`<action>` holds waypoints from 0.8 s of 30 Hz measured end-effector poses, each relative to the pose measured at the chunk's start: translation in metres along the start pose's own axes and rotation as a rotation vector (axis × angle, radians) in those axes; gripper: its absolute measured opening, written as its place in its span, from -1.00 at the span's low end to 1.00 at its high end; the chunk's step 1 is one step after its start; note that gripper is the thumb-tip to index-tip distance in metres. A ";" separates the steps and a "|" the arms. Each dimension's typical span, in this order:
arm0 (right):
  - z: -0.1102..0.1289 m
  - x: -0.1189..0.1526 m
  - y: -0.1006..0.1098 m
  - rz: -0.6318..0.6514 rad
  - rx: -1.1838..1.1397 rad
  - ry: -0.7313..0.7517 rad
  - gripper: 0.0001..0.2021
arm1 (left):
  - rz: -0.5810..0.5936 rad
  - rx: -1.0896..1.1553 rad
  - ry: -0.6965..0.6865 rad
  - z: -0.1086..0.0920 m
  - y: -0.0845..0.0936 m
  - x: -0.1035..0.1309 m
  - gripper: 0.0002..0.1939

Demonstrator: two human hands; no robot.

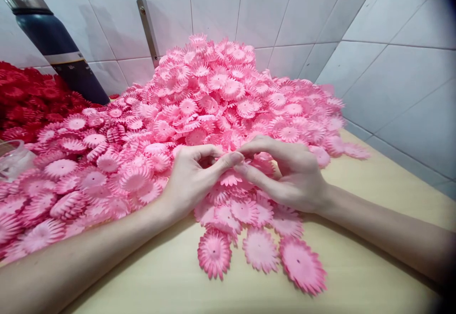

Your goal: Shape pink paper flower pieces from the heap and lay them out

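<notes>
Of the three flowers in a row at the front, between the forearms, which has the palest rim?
The middle flower: it is pale pink out to its tips, while the left flower and right flower have darker pink rims.

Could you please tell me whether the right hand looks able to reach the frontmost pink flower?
Probably yes: the pink flower lies uncovered near the right hand, with only other loose flowers between them.

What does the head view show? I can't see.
A bare left hand and bare right hand meet over pink, round, frilly-edged flower pieces heaped on a pale yellow table. At back left stands a dark blue cylindrical bottle.
</notes>
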State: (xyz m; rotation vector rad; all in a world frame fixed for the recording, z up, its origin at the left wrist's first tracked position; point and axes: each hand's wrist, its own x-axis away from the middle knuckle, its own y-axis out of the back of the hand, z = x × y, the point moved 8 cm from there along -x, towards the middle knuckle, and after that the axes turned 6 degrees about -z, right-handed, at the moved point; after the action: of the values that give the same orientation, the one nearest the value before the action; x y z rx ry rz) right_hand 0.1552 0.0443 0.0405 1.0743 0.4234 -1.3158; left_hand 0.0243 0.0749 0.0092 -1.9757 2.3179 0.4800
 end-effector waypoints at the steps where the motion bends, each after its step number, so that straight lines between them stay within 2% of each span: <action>1: 0.000 0.000 0.001 -0.005 0.005 0.005 -0.80 | 0.006 0.002 0.004 0.000 0.000 0.000 -0.76; 5: -0.005 0.000 0.005 -0.051 0.026 -0.043 -0.87 | 0.028 0.000 0.029 0.002 -0.002 -0.002 -0.77; 11: -0.023 0.003 0.013 -0.143 0.031 -0.233 -0.96 | 0.041 -0.034 0.014 0.001 -0.005 -0.001 -0.75; 17: -0.056 0.010 0.032 -0.408 -0.031 -0.497 -0.82 | -0.015 -0.067 0.019 0.001 -0.003 -0.001 -0.69; 19: -0.054 0.007 0.031 -0.380 -0.035 -0.470 -0.85 | -0.041 -0.059 0.015 -0.001 -0.001 0.000 -0.66; 24: -0.018 -0.002 0.015 -0.136 0.056 -0.157 -0.87 | -0.032 -0.046 -0.007 -0.005 -0.001 0.001 -0.63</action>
State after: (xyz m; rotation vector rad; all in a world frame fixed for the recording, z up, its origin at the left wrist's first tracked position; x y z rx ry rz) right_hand 0.1742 0.0588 0.0389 0.9937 0.3485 -1.5292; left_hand 0.0254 0.0724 0.0133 -2.0251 2.2873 0.5421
